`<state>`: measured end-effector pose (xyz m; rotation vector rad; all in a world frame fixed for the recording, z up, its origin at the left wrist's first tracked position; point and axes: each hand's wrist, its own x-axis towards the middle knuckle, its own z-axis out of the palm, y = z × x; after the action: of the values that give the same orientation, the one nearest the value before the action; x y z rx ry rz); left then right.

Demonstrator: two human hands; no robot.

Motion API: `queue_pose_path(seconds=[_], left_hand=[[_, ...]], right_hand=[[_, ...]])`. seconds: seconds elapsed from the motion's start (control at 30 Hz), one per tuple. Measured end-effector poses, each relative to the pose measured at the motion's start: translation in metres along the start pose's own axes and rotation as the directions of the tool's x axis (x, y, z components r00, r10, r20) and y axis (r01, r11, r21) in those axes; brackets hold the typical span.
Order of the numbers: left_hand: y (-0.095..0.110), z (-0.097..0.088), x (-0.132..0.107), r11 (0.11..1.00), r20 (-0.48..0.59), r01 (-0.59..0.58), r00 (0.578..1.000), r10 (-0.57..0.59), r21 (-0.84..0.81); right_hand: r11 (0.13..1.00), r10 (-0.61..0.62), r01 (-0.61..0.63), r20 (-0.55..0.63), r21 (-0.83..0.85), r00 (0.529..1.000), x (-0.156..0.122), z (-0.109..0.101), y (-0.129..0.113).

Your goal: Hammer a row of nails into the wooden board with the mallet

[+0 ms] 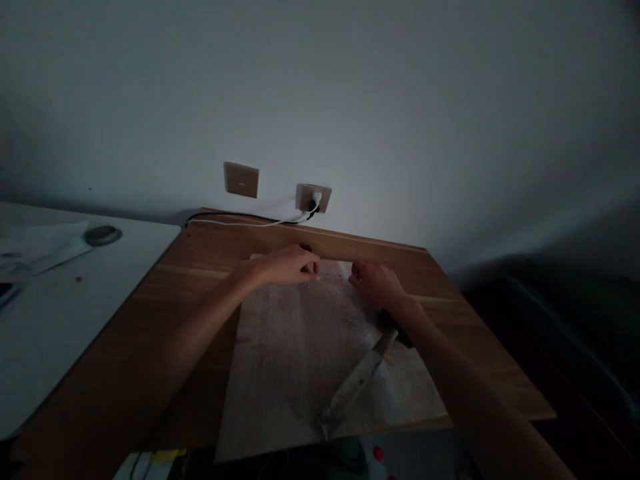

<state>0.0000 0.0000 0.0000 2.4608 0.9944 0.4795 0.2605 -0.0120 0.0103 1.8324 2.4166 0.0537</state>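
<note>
A pale wooden board [280,360] lies on a brown wooden table. Over its far left part is my left hand [293,265], its fingers curled in; whatever they pinch, if anything, is hidden. My right hand [377,283] is closed at the far right of the board, apart from the left, and its contents cannot be made out. Several tiny dark specks show on the board between the hands. A hammer [356,381] with a worn, light handle rests on the board's near right part. Its dark head is partly covered by my right forearm.
The brown table [175,293] stands against a wall. A white plug sits in a wall socket [306,198], with cables [240,223] along the table's back edge. To the left, a white table [55,327] bears a roll of tape [103,235] and a clear plastic bag [45,247].
</note>
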Motion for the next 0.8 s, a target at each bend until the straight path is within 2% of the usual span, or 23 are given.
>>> queue_pose_path(seconds=[0.13, 0.2, 0.33, 0.47, 0.63, 0.73, 0.8], left_hand=[[-0.002, 0.007, 0.000, 0.967, -0.036, 0.008, 0.999, 0.001, 0.257], [-0.006, 0.010, -0.001, 0.946, -0.026, 0.012, 1.000, -0.004, 0.323], [-0.010, 0.014, 0.000, 0.943, 0.009, -0.015, 1.000, 0.013, 0.331], [-0.012, 0.019, -0.002, 0.926, -0.017, -0.005, 1.000, 0.012, 0.378], [-0.007, 0.028, -0.001, 0.851, -0.058, 0.077, 0.997, -0.054, 0.520], [0.002, 0.027, 0.001, 0.843, -0.126, 0.118, 0.990, -0.060, 0.525], [0.009, 0.025, 0.002, 0.857, -0.122, 0.120, 0.990, -0.067, 0.501]], right_hand=[[0.985, -0.150, 0.148, 0.015, 0.087, 0.989, -0.004, -0.008, 0.001], [0.979, -0.184, 0.182, 0.010, 0.096, 0.983, -0.003, -0.007, -0.002], [0.992, -0.126, 0.127, -0.036, 0.020, 0.991, 0.005, 0.005, -0.014], [0.993, -0.106, 0.104, -0.036, -0.055, 0.994, 0.011, 0.012, -0.026], [0.982, -0.189, 0.188, -0.033, -0.031, 0.981, 0.005, 0.000, -0.025], [0.967, -0.249, 0.250, -0.034, 0.039, 0.968, 0.000, -0.009, -0.019], [0.954, -0.286, 0.287, -0.021, 0.088, 0.958, -0.003, -0.012, -0.018]])
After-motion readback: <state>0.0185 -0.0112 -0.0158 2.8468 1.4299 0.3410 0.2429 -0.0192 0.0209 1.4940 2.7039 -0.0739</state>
